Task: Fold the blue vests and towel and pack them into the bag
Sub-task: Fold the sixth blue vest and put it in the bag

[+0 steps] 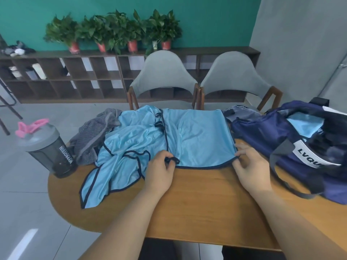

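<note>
Blue vest (197,136) flat on table (206,203), left hand (160,170) pinching its near hem, right hand (249,166) pinching the near right corner, bag (262,132) just right

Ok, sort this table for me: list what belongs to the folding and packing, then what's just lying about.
Job: flat blue vest, pinched at its near hem by left hand and right hand; crumpled blue vest; grey striped cloth, likely the towel; navy bag.
Lying about: shaker bottle; two grey chairs; potted plants.
</note>
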Tool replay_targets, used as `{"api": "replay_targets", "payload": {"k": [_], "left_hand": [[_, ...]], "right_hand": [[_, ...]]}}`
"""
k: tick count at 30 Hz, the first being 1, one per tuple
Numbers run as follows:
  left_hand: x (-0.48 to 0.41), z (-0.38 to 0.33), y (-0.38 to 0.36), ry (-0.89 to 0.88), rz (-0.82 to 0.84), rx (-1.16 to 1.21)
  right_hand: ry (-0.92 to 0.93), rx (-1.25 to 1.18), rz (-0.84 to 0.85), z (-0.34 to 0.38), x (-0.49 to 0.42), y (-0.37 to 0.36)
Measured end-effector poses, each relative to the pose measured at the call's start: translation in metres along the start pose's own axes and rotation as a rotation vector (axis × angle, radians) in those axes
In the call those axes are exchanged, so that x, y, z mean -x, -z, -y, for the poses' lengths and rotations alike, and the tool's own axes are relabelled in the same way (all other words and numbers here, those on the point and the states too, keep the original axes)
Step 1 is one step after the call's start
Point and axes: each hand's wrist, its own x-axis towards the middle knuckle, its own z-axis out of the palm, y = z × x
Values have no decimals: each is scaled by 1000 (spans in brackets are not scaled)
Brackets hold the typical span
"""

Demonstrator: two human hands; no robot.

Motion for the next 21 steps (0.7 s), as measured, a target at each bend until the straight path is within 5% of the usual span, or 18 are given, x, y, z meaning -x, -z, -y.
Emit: {"api": "replay_targets", "payload": {"k": [4,11,21], "left_hand": [[-7,26,13,-1,22,-81],[-13,49,38,56,-170,-206],[-8,46,44,32,-279,-161]], "right_hand": [[-16,12,60,1,4,-2],[-382,42,-87,-4,-4,-2],[-395,-227,-189,-8,0,3]]}}
